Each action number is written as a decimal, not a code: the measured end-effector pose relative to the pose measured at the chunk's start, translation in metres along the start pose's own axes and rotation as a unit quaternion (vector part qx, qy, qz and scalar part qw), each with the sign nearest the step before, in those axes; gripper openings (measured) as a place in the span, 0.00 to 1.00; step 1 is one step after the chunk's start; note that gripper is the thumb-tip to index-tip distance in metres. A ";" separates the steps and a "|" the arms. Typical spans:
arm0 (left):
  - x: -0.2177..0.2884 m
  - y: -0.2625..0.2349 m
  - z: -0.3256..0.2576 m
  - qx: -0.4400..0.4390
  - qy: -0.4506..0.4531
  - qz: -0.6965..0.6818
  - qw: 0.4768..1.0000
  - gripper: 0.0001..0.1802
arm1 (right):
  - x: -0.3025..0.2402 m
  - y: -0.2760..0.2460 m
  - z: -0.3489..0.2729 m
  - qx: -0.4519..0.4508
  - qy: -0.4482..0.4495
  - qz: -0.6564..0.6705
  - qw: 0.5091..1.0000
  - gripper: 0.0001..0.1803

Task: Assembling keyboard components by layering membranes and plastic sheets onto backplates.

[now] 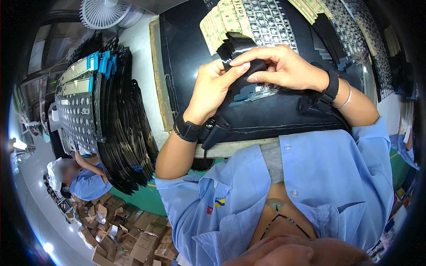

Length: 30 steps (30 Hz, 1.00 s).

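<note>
My left hand and my right hand meet over a black work mat. Both pinch a thin black flexible sheet that curls up between the fingers. My left thumb presses on its edge and my right fingers fold over its top. Under the hands lies a flat sheet with grey-blue strips. Each wrist wears a black strap, and the right one also has a silver bangle.
A fanned stack of perforated keyboard-like sheets with yellow-green backing lies beyond the hands. A tall pile of black sheets with blue tabs stands at left. A white fan is top left. Another person sits lower left above cardboard boxes.
</note>
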State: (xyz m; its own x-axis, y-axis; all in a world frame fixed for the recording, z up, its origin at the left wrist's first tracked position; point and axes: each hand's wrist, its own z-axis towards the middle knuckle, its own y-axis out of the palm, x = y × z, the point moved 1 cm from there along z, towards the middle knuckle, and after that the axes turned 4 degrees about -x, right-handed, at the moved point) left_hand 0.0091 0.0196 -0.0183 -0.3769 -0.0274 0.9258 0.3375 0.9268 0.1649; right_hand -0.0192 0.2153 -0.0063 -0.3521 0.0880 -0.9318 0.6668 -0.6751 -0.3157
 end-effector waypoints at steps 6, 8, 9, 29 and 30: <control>0.007 0.001 -0.003 -0.052 0.013 -0.025 0.998 0.14 | 0.000 -0.003 -0.002 -0.042 0.087 0.060 0.994 0.20; 0.007 0.001 -0.003 -0.054 0.005 -0.012 0.998 0.15 | -0.005 -0.005 -0.001 -0.042 0.072 0.022 0.996 0.19; 0.006 0.003 -0.002 -0.043 0.014 -0.010 0.999 0.14 | -0.009 -0.005 -0.001 -0.040 0.057 -0.018 0.997 0.19; 0.004 0.006 -0.003 -0.004 0.055 0.017 0.998 0.09 | 0.008 0.003 0.002 -0.001 -0.042 -0.048 0.998 0.20; 0.001 0.005 -0.001 -0.014 0.065 0.006 0.998 0.09 | 0.010 0.004 0.004 0.024 -0.122 -0.081 0.989 0.21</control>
State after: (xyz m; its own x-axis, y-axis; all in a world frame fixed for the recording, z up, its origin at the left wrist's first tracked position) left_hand 0.0117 0.0241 -0.0160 -0.2588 -0.0672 0.9636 0.3651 0.9168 0.1620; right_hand -0.0226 0.2105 -0.0167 -0.6035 0.0228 -0.7970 0.5588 -0.7010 -0.4432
